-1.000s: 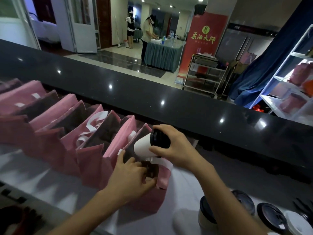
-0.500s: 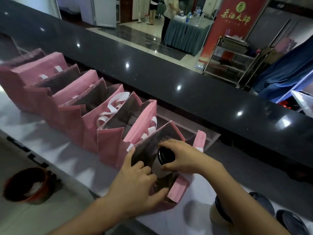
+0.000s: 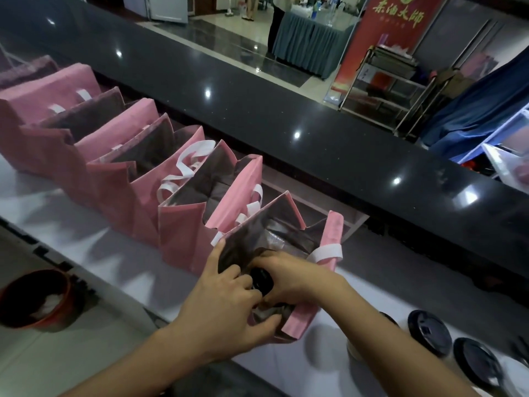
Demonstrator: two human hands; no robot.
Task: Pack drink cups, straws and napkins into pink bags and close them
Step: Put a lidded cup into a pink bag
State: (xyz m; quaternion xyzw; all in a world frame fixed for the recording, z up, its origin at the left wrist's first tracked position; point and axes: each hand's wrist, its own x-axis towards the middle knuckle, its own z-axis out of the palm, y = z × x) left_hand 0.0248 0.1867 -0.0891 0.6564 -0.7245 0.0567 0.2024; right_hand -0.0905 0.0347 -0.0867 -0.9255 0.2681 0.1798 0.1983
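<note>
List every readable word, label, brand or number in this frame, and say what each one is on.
"茶油大師" in yellow characters on the red banner standing in the background.
A smaller line under those characters: too small to read.
A round emblem at the banner's top edge: cut off, not readable.
The pink bags and the black cup lids: no legible text.

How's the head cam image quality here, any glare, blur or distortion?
Head view: ceiling lights leave small specular spots on the black counter; wide-angle bowing curves the counter edge; hands cast soft shadows on the white worktop; lidded cups at lower right look smeared; the nearest pink bag has a dim interior, the cup lid barely readable.
</note>
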